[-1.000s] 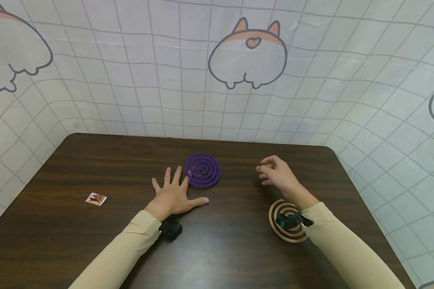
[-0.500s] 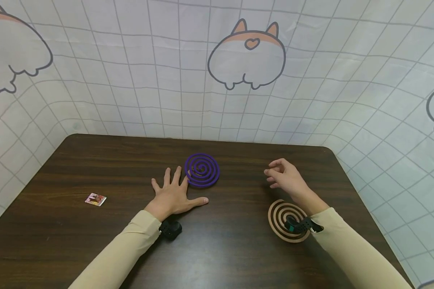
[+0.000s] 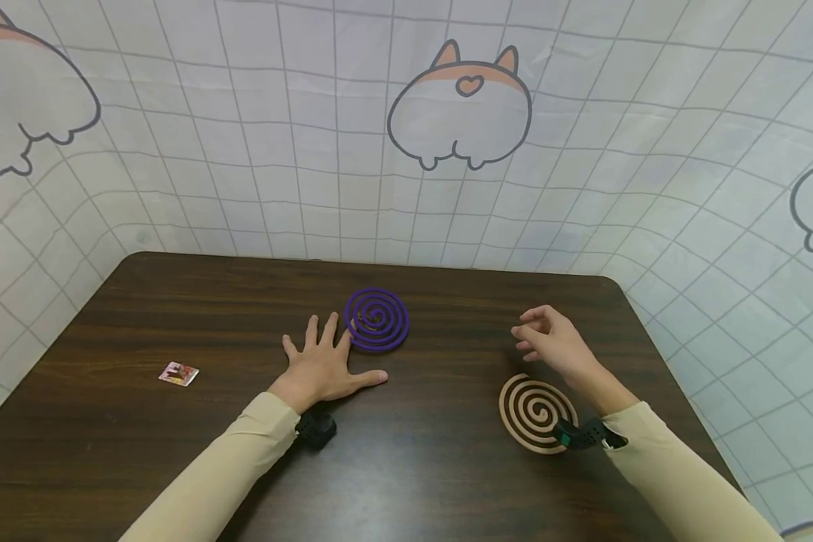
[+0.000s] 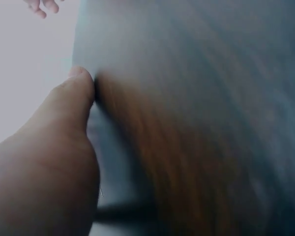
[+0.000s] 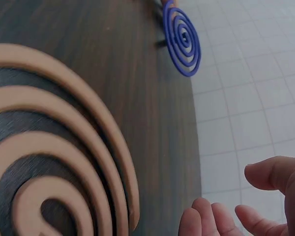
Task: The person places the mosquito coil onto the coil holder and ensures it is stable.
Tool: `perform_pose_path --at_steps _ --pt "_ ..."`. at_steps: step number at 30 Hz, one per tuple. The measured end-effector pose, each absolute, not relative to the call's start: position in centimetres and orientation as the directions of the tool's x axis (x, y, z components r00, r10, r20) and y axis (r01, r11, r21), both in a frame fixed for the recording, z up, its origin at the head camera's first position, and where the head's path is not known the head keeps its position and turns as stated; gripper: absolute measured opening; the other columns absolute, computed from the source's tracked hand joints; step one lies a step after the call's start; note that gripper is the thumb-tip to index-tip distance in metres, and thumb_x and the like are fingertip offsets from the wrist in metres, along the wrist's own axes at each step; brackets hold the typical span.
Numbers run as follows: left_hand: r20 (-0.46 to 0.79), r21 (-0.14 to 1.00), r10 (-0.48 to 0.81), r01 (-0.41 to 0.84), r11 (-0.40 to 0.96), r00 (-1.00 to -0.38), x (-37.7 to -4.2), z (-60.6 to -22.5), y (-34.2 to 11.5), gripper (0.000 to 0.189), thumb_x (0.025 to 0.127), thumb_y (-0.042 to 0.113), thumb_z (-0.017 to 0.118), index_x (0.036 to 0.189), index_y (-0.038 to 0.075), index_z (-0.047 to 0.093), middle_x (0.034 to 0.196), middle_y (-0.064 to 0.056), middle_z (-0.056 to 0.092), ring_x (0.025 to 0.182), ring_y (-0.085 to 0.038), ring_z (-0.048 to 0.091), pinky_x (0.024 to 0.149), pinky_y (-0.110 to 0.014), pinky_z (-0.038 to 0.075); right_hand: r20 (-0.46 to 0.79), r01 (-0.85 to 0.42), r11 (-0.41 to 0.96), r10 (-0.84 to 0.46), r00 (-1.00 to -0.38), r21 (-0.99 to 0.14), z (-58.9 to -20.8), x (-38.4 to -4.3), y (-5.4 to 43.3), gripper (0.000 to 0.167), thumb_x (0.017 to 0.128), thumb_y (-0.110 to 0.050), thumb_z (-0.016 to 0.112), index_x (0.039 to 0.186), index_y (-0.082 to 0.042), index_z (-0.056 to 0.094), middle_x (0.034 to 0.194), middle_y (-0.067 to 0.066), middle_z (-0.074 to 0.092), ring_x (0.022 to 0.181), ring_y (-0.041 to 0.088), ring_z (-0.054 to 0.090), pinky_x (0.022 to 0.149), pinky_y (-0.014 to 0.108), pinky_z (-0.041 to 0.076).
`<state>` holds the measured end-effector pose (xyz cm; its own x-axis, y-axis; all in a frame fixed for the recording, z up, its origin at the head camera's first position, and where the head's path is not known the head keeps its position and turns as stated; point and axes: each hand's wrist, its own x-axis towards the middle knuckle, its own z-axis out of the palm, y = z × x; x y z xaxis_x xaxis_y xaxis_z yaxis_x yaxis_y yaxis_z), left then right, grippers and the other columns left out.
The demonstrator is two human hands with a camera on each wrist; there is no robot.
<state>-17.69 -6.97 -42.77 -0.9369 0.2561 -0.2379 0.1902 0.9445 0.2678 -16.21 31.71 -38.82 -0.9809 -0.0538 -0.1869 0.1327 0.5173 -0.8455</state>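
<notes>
In the head view my left hand (image 3: 318, 370) lies spread flat on the dark wooden table. Its index fingertip meets the left edge of a purple spiral mosquito coil (image 3: 374, 315), partly covered by the outer ring. That coil looks raised off the tabletop in the right wrist view, with something small and dark under it. My right hand (image 3: 555, 346) hovers with loosely bent fingers and holds nothing. Just below it lies a tan mosquito coil (image 3: 540, 410), its right edge partly behind the wrist camera. The left wrist view shows mainly the left thumb (image 4: 81, 86).
A small square pink-and-red printed packet or card (image 3: 178, 374) lies at the left of the table (image 3: 447, 467). White grid-patterned cloth (image 3: 339, 150) with cartoon animal drawings surrounds the back and sides.
My right hand has drifted to the right and slightly nearer, uncovering more of the tan coil. The left hand and purple coil stay put, and the head view shifts slightly.
</notes>
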Motion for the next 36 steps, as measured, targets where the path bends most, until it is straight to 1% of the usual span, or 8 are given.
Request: perform_pose_path --at_steps 8,13,17,22,24,31,34,36 --pt "-0.231 0.237 0.280 0.225 0.945 -0.932 -17.7 -42.8 -7.8 0.114 0.084 0.090 0.049 0.168 0.020 0.017 0.176 -0.018 0.009 0.162 -0.049 0.006 0.116 -0.084 0.010 -0.194 0.126 0.565 -0.063 -0.979 -0.816 -38.6 -15.4 32.7 0.056 0.106 -0.035 0.059 0.145 0.001 0.042 0.132 0.021 0.060 0.116 0.035 0.068 0.089 0.039 0.061" --pt "-0.221 0.229 0.296 0.246 0.942 -0.929 -17.7 -42.8 -8.3 0.115 0.083 0.090 0.050 0.167 0.018 0.021 0.175 -0.018 0.011 0.161 -0.049 0.008 0.120 -0.079 0.013 -0.180 0.103 0.588 -0.074 -0.981 -0.802 -38.8 -15.0 33.5 0.055 0.106 -0.034 0.059 0.144 0.002 0.043 0.132 0.023 0.061 0.116 0.035 0.068 0.088 0.038 0.061" --pt "-0.208 0.218 0.316 0.271 0.938 -0.926 -17.5 -42.6 -8.9 0.115 0.084 0.089 0.050 0.168 0.017 0.019 0.175 -0.017 0.012 0.162 -0.047 0.007 0.124 -0.073 0.015 -0.168 0.077 0.602 -0.096 -0.981 -0.795 -39.1 -14.6 34.2 0.054 0.106 -0.035 0.059 0.142 0.002 0.044 0.134 0.024 0.063 0.115 0.032 0.068 0.086 0.036 0.061" --pt "-0.181 0.199 0.331 0.295 0.934 -0.926 -17.4 -42.4 -9.8 0.113 0.086 0.088 0.050 0.168 0.017 0.018 0.175 -0.018 0.015 0.162 -0.047 0.009 0.124 -0.070 0.020 -0.159 0.049 0.598 -0.132 -0.978 -0.800 -39.2 -14.0 34.9 0.053 0.105 -0.036 0.062 0.141 0.001 0.046 0.133 0.023 0.065 0.115 0.030 0.068 0.086 0.034 0.061" --pt "-0.176 0.193 0.329 0.296 0.936 -0.928 -17.3 -42.2 -10.2 0.113 0.086 0.087 0.050 0.168 0.017 0.018 0.175 -0.018 0.016 0.162 -0.047 0.009 0.124 -0.070 0.021 -0.162 0.044 0.594 -0.146 -0.976 -0.803 -39.2 -13.8 35.1 0.053 0.105 -0.035 0.063 0.141 0.000 0.047 0.132 0.022 0.066 0.114 0.028 0.067 0.086 0.033 0.061" --pt "-0.130 0.156 0.338 0.317 0.935 -0.932 -16.7 -41.6 -11.8 0.112 0.086 0.088 0.051 0.167 0.016 0.022 0.173 -0.019 0.020 0.161 -0.047 0.014 0.123 -0.069 0.025 -0.171 0.029 0.606 -0.176 -0.969 -0.795 -39.5 -12.9 36.2 0.051 0.104 -0.034 0.064 0.139 0.000 0.051 0.127 0.021 0.068 0.106 0.012 0.067 0.086 0.031 0.060" --pt "-0.098 0.145 0.347 0.331 0.932 -0.933 -16.3 -41.2 -12.5 0.112 0.085 0.087 0.052 0.167 0.016 0.024 0.173 -0.019 0.022 0.161 -0.047 0.015 0.122 -0.068 0.027 -0.169 0.026 0.613 -0.176 -0.970 -0.789 -39.8 -12.6 36.5 0.050 0.103 -0.035 0.065 0.137 0.000 0.052 0.125 0.020 0.069 0.105 0.009 0.068 0.086 0.031 0.060" --pt "-0.079 0.136 0.351 0.339 0.931 -0.933 -16.1 -40.9 -13.0 0.112 0.085 0.087 0.053 0.167 0.016 0.024 0.173 -0.018 0.022 0.161 -0.046 0.015 0.122 -0.067 0.027 -0.168 0.025 0.622 -0.172 -0.971 -0.783 -39.9 -12.3 36.6 0.049 0.103 -0.035 0.066 0.135 -0.001 0.054 0.124 0.019 0.070 0.104 0.009 0.069 0.085 0.031 0.061"
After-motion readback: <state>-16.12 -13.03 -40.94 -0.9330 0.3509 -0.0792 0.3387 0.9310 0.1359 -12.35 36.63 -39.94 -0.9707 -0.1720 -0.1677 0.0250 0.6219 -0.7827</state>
